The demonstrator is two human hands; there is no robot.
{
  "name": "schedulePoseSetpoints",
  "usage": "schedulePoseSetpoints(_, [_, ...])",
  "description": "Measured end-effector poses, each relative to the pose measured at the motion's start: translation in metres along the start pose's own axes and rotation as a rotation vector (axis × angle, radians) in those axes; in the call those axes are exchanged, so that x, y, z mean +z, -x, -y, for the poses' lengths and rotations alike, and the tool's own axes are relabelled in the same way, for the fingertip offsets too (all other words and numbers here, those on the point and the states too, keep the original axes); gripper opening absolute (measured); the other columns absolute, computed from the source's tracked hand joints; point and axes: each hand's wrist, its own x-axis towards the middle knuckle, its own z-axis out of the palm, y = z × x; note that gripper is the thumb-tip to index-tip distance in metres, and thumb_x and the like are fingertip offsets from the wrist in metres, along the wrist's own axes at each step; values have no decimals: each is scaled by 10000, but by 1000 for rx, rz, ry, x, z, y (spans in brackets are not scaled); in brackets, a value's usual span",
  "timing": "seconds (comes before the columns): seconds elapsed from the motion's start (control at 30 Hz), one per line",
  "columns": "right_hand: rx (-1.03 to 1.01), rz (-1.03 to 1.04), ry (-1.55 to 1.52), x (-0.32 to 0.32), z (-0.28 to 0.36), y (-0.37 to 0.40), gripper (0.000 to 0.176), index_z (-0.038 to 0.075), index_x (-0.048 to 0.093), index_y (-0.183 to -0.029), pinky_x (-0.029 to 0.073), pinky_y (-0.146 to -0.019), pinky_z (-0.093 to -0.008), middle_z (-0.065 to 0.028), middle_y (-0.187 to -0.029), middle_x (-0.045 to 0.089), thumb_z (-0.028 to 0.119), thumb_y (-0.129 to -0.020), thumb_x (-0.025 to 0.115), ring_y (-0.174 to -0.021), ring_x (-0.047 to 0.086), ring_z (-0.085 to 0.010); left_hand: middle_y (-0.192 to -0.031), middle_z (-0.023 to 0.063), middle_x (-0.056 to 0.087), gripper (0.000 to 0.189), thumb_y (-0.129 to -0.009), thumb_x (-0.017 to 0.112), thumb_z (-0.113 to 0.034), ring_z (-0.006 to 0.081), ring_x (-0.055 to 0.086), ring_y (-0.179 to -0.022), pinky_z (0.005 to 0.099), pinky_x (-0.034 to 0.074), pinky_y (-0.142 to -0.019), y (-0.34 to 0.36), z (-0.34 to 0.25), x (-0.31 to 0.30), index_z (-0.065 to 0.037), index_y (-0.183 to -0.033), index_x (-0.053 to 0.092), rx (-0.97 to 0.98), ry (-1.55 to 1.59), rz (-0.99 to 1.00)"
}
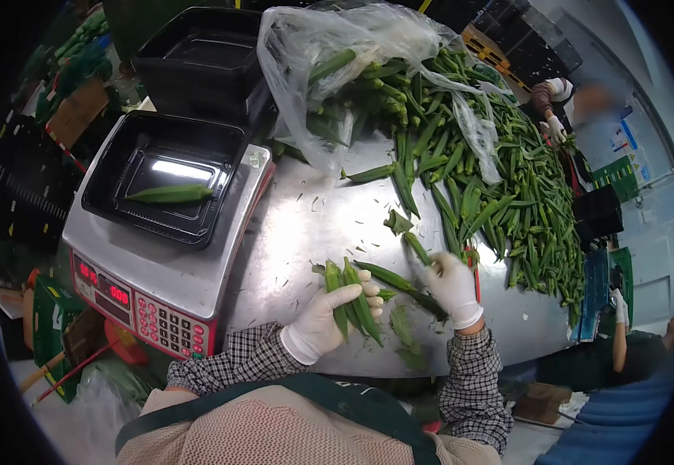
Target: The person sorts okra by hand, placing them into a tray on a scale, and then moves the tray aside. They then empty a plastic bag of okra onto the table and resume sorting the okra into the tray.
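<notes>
My left hand [335, 308], in a white glove, is closed around several green okra pods [332, 277], their stem ends pointing away from me. To its right, my gloved right hand [452, 288] has its fingers bent together at the end of a single okra pod [416, 248]; the fingertips are partly hidden. Between the hands, more okra [387, 277] and loose leaves [403, 324] lie on the metal table [290, 225]. On the scale [139, 263] at left stands a black plastic tray [112, 194] with one okra pod [170, 194] in it.
A large okra heap [507, 209] covers the table's right side, partly under a clear plastic bag [298, 70]. Stacked black trays [197, 85] stand behind the scale. A red, thin object [476, 271] lies beside my right hand. Two other people work at the right.
</notes>
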Motion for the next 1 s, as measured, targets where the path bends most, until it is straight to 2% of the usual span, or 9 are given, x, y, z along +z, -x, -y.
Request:
schedulePoseSetpoints(0.1, [114, 153, -203, -13, 23, 6, 175, -6, 609, -960, 422, -552, -206, 1, -692, 561, 33, -789, 608, -608, 509, -52, -1061, 123, 594, 358, -864, 598, -171, 264, 592, -976, 425, 484, -891, -1, -1, 6, -31, -1182, 511, 26, 7, -56])
schedulePoseSetpoints(0.23, [-358, 568, -260, -20, 77, 10, 205, 8, 620, -967, 432, -565, -238, -45, -725, 580, 66, -776, 667, -612, 528, -103, -1020, 119, 590, 369, -840, 624, -115, 252, 595, -953, 403, 497, -863, -2, 0, 7, -32, -1173, 488, 39, 60, -91])
schedulePoseSetpoints(0.43, [-185, -68, 299, 43, 23, -93, 297, 24, 631, -995, 486, -719, -387, -181, -883, 624, 238, -789, 632, -797, 615, -330, -990, 117, 599, 359, -845, 595, -96, 248, 604, -917, 411, 511, -837, 2, -2, 5, -19, -1178, 484, -3, 14, -48])
schedulePoseSetpoints(0.53, [-22, 95, 330, 58, 3, -116, 342, 3, 630, -974, 468, -776, -438, -212, -939, 629, 285, -784, 601, -879, 590, -389, -1036, 137, 590, 373, -859, 570, -107, 251, 598, -946, 437, 510, -858, -1, -3, -1, 2, -1201, 468, 23, 3, -11])
schedulePoseSetpoints(0.7, [205, 105, -418, 1, 19, -88, 201, -23, 628, -879, 472, -619, -354, -180, -721, 617, 155, -832, 547, -657, 603, -314, -1067, 156, 579, 368, -869, 560, -112, 252, 594, -957, 434, 511, -863, 3, -2, 5, 1, -1206, 464, 4, -3, -47])
schedulePoseSetpoints(0.77, [-71, -22, -117, 9, -13, -68, 212, -35, 622, -880, 475, -627, -352, -196, -737, 622, 160, -829, 557, -647, 602, -318, -1055, 147, 584, 374, -864, 577, -115, 246, 594, -951, 418, 509, -858, 3, 0, 5, -8, -1204, 464, -15, 6, -32])
schedulePoseSetpoints(0.8, [-36, 146, 118, 11, -30, -57, 212, -35, 621, -904, 474, -627, -350, -199, -759, 626, 154, -833, 557, -645, 601, -318, -1042, 137, 588, 381, -858, 595, -117, 240, 593, -948, 403, 507, -853, 3, 0, 6, -16, -1201, 465, -19, 11, -21])
schedulePoseSetpoints(0.9, [301, 196, -259, -16, 6, -35, 211, -19, 629, -946, 484, -645, -322, -169, -783, 639, 148, -840, 554, -695, 625, -269, -1031, 127, 591, 396, -853, 617, -127, 233, 589, -957, 387, 500, -857, 2, -1, 5, -25, -1202, 462, -13, 1, 3])
schedulePoseSetpoints(1.0, [103, 309, -367, -28, 49, -8, 240, -35, 635, -988, 481, -659, -261, -105, -822, 652, 136, -828, 583, -716, 597, -131, -1040, 120, 589, 406, -857, 619, -142, 229, 588, -966, 385, 496, -862, 5, 0, 7, -31, -1210, 454, 21, 12, -37])
